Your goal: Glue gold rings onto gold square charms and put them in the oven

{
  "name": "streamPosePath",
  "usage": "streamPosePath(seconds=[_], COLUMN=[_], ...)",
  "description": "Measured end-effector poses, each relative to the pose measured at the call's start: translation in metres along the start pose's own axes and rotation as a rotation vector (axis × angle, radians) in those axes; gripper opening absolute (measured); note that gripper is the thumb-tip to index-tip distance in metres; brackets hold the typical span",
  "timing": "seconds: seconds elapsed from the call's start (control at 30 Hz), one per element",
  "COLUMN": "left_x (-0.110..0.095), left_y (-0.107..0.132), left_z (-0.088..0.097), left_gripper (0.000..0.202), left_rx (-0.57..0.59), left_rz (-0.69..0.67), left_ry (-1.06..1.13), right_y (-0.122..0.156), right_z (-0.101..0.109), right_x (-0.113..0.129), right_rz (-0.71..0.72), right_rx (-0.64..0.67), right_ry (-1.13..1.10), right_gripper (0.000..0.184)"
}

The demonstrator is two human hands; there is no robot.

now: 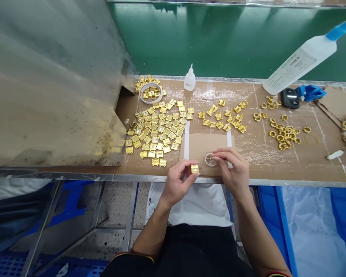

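Observation:
Between thumb and fingertips, my left hand (179,181) grips a small gold rectangular metal piece (194,169) just above the front of a cardboard pad (200,146). My right hand (233,169) is closed in a pinch around a thin stick (210,157), whose tip is over a small clear round dish (210,163) on the pad. What the dish holds is too small to tell. Many similar gold pieces (154,134) lie flat to the left of the pad. Behind it and to the right are more gold pieces (219,115), some with a raised part.
Gold rings (285,136) lie in a group on the right. A white tape roll (151,93) rests on gold parts. A small white bottle (189,79) stands at the back; a large bottle (300,65) leans right. A metal box (75,84) blocks the left side.

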State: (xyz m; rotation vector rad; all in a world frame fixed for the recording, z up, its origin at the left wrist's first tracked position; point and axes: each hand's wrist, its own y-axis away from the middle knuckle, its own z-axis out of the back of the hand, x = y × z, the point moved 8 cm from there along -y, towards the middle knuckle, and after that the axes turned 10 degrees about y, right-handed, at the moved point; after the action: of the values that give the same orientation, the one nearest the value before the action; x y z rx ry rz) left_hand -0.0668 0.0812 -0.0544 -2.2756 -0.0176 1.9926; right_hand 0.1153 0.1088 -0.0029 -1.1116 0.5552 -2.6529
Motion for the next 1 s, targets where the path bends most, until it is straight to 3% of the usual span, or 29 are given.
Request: streamPosePath(seconds=[0.17,0.3,0.57,1.0], left_x=[0.002,0.002,0.004,-0.001], left_y=[0.0,0.001,0.002,0.001], left_z=[0.0,0.0,0.0,-0.001], left_gripper=[0.022,0.023,0.028,0.028], left_rx=[0.013,0.011,0.01,0.003], left_rz=[0.03,0.029,0.047,0.022], left_ry=[-0.002,0.0,0.009,-0.007], right_y=[0.006,0.015,0.021,0.025], right_z=[0.011,0.017,-0.003,-0.01], right_x=[-0.012,-0.005,0.027,0.029], right_rz=[-0.184,-0.269,-0.181,-0.168], right_rx=[-0.085,-0.129,0.012,0.046], right_ry=[-0.108,-0.253,-0.296,-0.292], right_gripper=[0.015,0.011,0.012,0.011])
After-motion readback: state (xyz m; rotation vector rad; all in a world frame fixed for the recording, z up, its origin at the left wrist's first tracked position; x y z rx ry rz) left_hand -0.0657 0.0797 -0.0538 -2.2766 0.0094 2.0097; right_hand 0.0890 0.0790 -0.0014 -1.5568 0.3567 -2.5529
